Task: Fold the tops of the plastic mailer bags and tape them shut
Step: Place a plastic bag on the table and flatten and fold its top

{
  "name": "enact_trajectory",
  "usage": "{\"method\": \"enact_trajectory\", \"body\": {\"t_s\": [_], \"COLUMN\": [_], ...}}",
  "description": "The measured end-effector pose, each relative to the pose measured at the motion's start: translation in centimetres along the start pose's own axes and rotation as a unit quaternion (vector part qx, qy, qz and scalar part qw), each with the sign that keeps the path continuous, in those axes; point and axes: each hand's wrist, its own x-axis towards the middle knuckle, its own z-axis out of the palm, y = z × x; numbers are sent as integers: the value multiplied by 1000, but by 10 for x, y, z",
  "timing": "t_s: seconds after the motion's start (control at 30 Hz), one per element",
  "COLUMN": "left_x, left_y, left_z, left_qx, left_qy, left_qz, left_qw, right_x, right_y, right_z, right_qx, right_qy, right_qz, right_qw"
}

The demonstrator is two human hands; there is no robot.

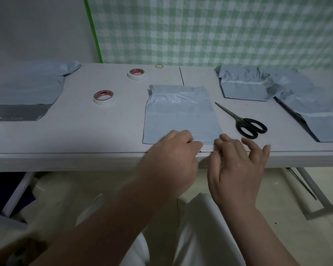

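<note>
Both hands at the near edge of the flat pale-grey plastic mailer bag (181, 116).
Left hand (171, 160) curled, pinching its edge; right hand (236, 166) fingers spread, empty. I'd guess folding comes next, then the white tape roll (103, 97).

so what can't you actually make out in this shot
- Head view: near edge of the middle mailer bag is hidden under the left hand and right hand.
- Print on both tape rolls is too small to read.
- The left bag and the far right bag are cut off by the frame edges.
</note>
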Motion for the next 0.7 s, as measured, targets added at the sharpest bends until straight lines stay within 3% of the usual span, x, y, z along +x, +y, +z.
{"method": "enact_trajectory", "body": {"t_s": [0.17,0.7], "left_x": [-2,-25], "left_y": [4,-15], "left_z": [-2,-3], "left_qx": [6,86], "left_qy": [29,101], "left_qz": [-22,-76], "left_qw": [999,988], "right_x": [-1,-2], "right_y": [-7,-11], "right_z": [-1,8], "right_qx": [79,54], "right_qy": [-46,-43], "right_qz": [-88,-41], "right_qw": [992,997]}}
